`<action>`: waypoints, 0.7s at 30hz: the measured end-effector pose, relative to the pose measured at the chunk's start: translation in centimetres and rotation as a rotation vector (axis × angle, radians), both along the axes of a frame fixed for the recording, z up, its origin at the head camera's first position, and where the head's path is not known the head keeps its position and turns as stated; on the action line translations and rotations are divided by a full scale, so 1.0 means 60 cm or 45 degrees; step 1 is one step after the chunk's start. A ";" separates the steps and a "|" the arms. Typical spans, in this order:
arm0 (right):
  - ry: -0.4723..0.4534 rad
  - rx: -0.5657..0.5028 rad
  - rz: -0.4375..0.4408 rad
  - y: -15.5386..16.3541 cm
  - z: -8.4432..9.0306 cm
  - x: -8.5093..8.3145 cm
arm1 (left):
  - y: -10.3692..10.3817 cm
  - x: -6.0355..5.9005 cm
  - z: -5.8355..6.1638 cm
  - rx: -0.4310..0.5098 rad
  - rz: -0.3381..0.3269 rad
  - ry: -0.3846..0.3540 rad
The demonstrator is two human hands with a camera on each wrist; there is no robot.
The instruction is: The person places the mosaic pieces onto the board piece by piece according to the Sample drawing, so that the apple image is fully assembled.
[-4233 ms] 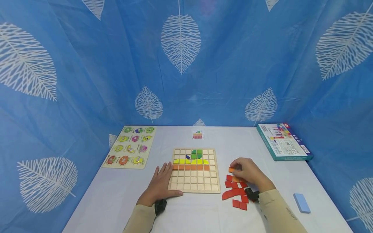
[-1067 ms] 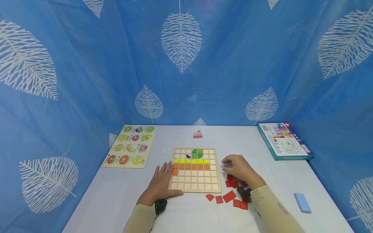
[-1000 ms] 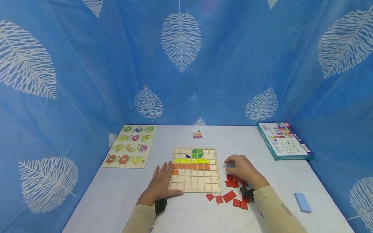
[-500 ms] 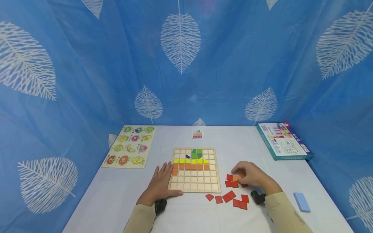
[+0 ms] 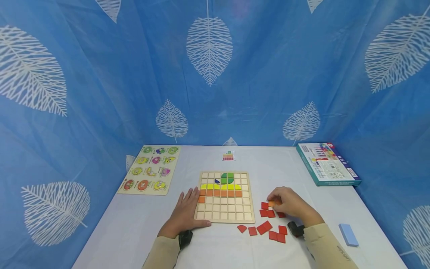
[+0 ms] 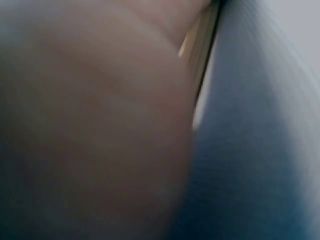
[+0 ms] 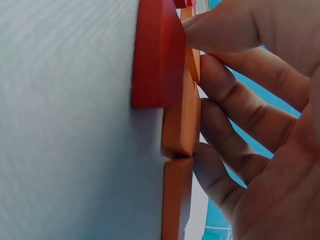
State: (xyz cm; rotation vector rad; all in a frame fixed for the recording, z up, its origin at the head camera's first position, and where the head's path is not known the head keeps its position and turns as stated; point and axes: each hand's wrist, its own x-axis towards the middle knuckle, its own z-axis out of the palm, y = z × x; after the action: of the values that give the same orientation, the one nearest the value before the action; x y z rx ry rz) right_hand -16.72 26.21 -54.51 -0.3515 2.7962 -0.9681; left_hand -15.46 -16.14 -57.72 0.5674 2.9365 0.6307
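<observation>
Head view: your right hand point(image 5: 290, 203) pinches an orange tile point(image 5: 271, 204) right of the grid board point(image 5: 223, 207), your left hand point(image 5: 184, 215) spread at its left edge

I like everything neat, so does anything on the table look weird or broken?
I see nothing spilled or broken. One odd thing: a flat red wedge in front of the square wooden grid board has a curved edge, unlike the flat red square tiles off to its right.

Even light brightens the head view, while the left wrist's is dim and heavily blurred.
</observation>
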 end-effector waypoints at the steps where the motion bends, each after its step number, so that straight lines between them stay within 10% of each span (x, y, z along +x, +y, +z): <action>1: 0.000 -0.001 -0.002 0.000 0.000 0.000 | 0.000 0.000 0.000 -0.002 0.000 -0.001; 21: 0.101 -0.089 -0.006 -0.033 0.014 -0.022 | 0.000 0.000 0.002 -0.017 -0.005 0.011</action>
State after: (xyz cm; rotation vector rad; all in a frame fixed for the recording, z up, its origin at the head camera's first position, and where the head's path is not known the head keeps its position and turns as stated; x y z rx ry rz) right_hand -18.07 24.24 -53.66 -0.4018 2.8398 -1.0785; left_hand -15.47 -16.15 -57.61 0.5765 2.9448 0.6095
